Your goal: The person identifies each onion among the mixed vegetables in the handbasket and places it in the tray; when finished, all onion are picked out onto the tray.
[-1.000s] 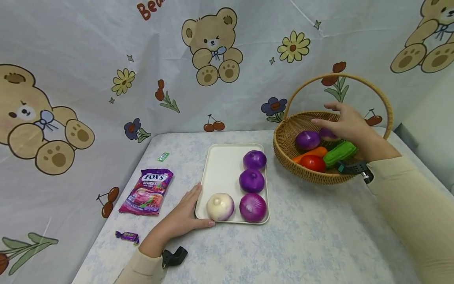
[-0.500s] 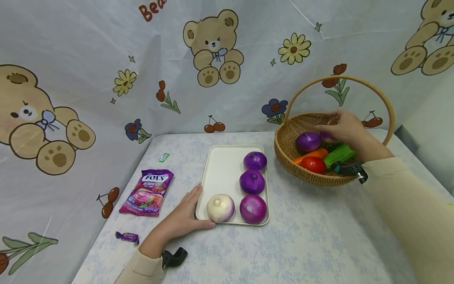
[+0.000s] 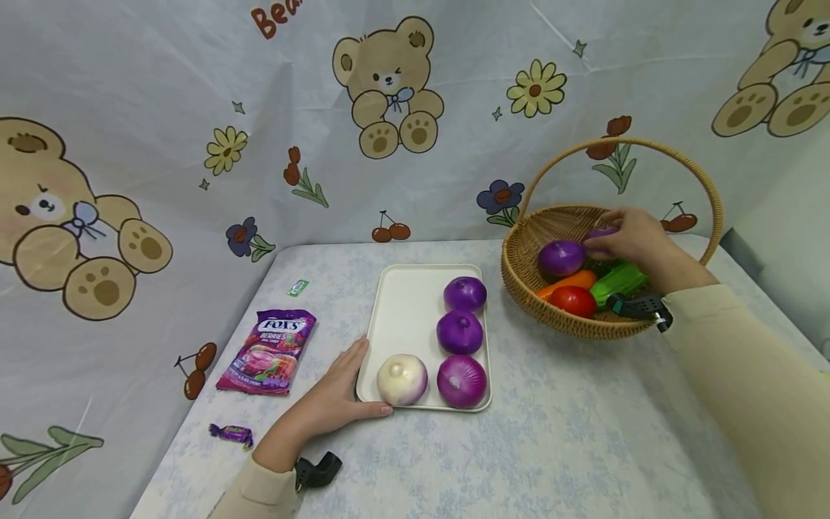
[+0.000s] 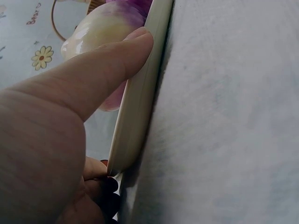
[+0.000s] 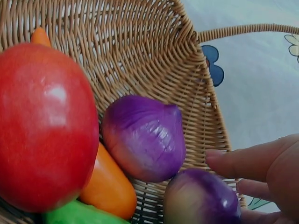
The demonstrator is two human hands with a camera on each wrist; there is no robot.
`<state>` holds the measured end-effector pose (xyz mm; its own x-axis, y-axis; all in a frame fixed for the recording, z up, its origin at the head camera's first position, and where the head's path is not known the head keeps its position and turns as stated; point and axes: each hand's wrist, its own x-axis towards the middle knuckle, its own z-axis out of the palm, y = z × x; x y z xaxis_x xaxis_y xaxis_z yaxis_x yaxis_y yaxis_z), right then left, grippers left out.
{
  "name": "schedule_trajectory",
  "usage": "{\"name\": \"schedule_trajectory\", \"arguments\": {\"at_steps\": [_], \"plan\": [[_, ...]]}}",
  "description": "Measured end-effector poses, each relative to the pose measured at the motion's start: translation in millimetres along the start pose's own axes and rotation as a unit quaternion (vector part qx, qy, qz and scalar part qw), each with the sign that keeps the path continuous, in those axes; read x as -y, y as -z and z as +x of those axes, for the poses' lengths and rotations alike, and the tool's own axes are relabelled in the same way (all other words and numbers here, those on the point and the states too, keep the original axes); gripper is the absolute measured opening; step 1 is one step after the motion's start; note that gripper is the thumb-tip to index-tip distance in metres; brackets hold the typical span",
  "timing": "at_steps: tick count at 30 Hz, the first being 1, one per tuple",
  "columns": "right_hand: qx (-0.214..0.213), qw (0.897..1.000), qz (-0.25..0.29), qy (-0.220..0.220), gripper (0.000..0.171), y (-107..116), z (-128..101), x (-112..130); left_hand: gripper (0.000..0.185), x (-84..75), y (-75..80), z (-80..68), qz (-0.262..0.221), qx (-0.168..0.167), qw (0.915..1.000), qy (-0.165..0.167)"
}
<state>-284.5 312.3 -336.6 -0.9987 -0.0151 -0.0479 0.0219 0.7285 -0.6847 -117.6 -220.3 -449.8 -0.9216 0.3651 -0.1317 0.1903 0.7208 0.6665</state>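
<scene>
My right hand [image 3: 632, 234] is inside the wicker basket [image 3: 519, 277], its fingers [image 5: 243, 161] curled round a purple onion [image 5: 202, 198] that shows beside another purple onion [image 3: 561, 257] [image 5: 145, 136]. A red tomato [image 3: 572, 299] [image 5: 42, 126], an orange carrot [image 5: 108, 186] and a green vegetable [image 3: 619, 279] also lie in the basket. My left hand [image 3: 333, 400] rests flat against the near left corner of a cream tray [image 3: 402, 310], its thumb [image 4: 100, 74] along the tray's rim [image 4: 140, 93]. On the tray sit three purple onions [image 3: 460, 331] and a pale onion [image 3: 402, 379].
A purple FOX'S candy bag [image 3: 269, 351] lies left of the tray, a wrapped purple candy [image 3: 230, 432] nearer me, and a small green packet [image 3: 299, 287] farther back. A bear-print cloth hangs behind and left of the table [image 3: 570, 447].
My right hand has dropped lower into the basket and its fingers have closed round a purple onion. The left hand and tray have stayed put.
</scene>
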Motion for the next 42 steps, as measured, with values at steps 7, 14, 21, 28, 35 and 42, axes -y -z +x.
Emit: {"name": "schedule_trajectory", "arguments": {"at_steps": [7,14,21,28,35,42], "plan": [[-0.023,0.999,-0.036,-0.009,0.068,0.0,-2.3,-4.1,0.133,0.8,0.0,0.0,0.001,-0.004,1.0000,-0.006],[-0.032,0.999,-0.033,-0.022,0.069,-0.8,-5.9,-3.6,0.133,1.2,-1.2,0.5,-0.001,-0.004,1.0000,-0.006],[-0.033,0.999,-0.024,-0.006,0.069,-0.6,-6.0,-0.1,0.133,0.7,0.1,-0.1,0.001,-0.001,1.0000,-0.007],[-0.031,0.999,-0.024,0.002,0.068,0.7,-6.2,7.2,0.134,0.8,0.8,-0.4,0.001,0.001,1.0000,-0.003],[-0.023,0.999,-0.023,0.020,0.072,1.7,-8.6,15.5,0.134,0.4,-0.4,0.0,0.004,0.002,1.0000,-0.002],[-0.016,0.999,-0.030,0.042,0.070,4.5,-16.9,34.1,0.134,0.7,0.0,0.0,0.004,-0.003,1.0000,-0.006]]}}
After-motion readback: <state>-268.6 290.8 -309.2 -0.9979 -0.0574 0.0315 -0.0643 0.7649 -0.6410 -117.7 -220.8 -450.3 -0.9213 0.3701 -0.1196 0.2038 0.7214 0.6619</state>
